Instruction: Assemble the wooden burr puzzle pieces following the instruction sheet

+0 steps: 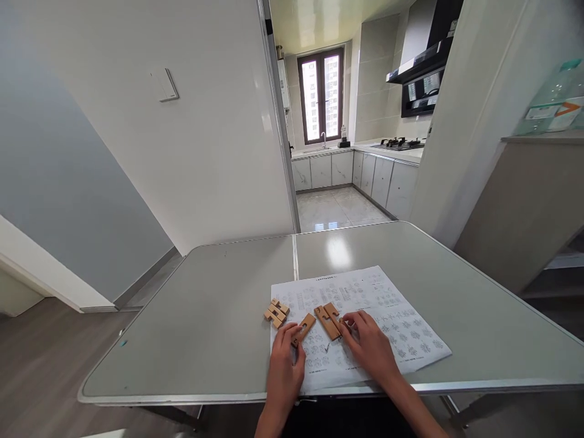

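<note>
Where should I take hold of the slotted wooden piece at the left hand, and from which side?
Probably pinch the slotted wooden piece across its long edges at the far end, past the slot, coming from the right hand's side. It slants away to the right, leaving that end exposed, while the left hand's fingers and thumb are around the near end.

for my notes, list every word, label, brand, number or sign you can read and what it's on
Nothing reads surely.
Paper sheet: print too small; tick-like mark.
Numbered-looking piece at left hand: dark mark, maybe "2", too small.
Wooden piece near right hand: dark mark, too small.
Bottle labels: blurred; orange chevron.
</note>
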Action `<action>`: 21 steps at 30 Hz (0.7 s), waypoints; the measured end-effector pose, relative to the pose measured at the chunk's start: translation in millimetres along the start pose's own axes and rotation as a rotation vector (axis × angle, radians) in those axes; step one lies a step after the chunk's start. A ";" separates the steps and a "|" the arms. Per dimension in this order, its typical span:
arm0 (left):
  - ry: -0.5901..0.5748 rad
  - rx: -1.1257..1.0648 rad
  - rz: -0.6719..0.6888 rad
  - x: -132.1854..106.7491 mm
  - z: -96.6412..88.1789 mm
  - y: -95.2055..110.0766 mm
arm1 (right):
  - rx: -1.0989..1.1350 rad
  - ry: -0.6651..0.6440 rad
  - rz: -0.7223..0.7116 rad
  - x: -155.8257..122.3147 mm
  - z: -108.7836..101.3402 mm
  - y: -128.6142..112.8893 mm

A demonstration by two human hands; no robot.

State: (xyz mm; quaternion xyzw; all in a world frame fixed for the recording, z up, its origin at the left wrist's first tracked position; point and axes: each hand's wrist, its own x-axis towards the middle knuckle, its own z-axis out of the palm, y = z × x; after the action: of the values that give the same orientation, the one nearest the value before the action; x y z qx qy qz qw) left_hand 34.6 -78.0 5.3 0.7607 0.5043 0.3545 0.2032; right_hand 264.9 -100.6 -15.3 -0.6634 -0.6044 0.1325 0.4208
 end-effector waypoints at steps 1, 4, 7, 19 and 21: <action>0.010 0.000 -0.008 0.7 -0.1 0.1 | 0.005 -0.001 0.000 0.3 1.1 1.6; 0.037 -0.004 -0.021 2.6 0.3 -0.5 | -0.008 0.009 -0.018 1.2 5.5 7.8; 0.046 0.001 -0.024 3.6 0.8 -1.3 | -0.035 0.033 -0.038 1.3 8.8 12.7; 0.026 0.036 -0.012 3.2 -5.0 9.8 | -0.069 0.035 -0.063 0.5 8.6 12.1; 0.022 0.038 -0.014 3.1 -4.7 10.0 | -0.083 0.038 -0.072 0.7 9.0 12.5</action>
State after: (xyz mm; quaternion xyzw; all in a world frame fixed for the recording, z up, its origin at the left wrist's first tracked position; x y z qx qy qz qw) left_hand 38.0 -79.5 16.1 0.7571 0.5183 0.3517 0.1858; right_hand 267.5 -95.4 -29.6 -0.6605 -0.6248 0.0796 0.4087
